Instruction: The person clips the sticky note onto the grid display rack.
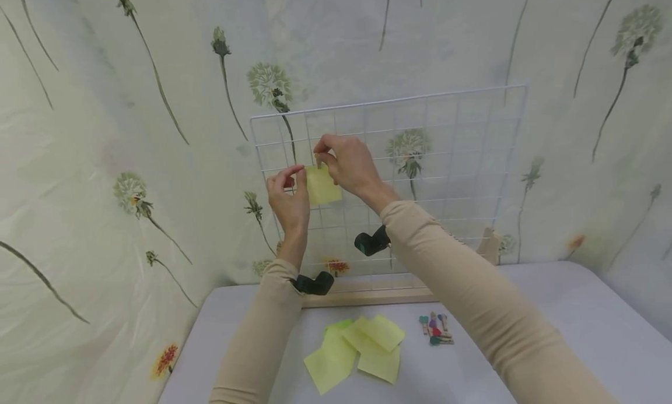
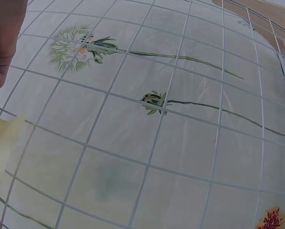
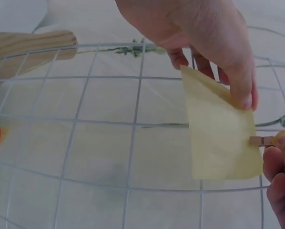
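Note:
In the head view a yellow sticky note lies against the upper left of a white wire grid. My left hand pinches its left edge between thumb and fingers. Above the note, my right hand pinches a small wooden clothespin, whose tip overlaps the note's top edge in the right wrist view. Part of the note and the right hand show at the left of the left wrist view.
Several yellow-green sticky notes lie loosely overlapped on the white table. To their right is a small pile of clothespins with coloured tops. A wooden base holds the grid upright before a flower-print cloth.

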Motion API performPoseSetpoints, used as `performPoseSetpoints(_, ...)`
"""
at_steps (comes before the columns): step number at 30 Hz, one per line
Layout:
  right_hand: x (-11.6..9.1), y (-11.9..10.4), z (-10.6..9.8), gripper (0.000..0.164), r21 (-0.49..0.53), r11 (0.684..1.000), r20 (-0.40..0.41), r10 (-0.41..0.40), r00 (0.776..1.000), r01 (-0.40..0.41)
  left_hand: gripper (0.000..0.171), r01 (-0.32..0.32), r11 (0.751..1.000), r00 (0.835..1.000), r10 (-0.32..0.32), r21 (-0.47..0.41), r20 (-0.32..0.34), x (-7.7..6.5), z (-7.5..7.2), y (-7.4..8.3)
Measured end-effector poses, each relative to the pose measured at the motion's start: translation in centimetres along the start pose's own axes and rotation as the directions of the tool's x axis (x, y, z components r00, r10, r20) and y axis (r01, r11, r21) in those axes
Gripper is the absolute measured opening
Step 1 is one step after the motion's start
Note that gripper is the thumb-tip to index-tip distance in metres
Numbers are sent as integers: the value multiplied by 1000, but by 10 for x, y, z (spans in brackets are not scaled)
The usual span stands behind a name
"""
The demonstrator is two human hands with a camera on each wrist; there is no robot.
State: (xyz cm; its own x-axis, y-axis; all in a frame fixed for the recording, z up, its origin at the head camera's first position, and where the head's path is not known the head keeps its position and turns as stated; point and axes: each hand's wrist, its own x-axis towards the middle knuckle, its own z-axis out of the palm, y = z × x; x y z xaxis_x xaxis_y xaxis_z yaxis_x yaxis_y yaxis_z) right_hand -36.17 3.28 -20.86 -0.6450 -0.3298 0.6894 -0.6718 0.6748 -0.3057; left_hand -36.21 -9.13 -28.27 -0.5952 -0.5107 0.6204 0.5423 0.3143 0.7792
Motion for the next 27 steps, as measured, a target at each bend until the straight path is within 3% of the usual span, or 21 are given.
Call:
performPoseSetpoints(7,1,4,1,11,-23,1000,-12,-11,1000,11,10,-25,1000,1000,25,2,16,1,2,1)
performPoseSetpoints(27,2,1,4,13,-32,999,-7,-28,1000,28,9,-21,999,1000,21,39,11,1,-2,1)
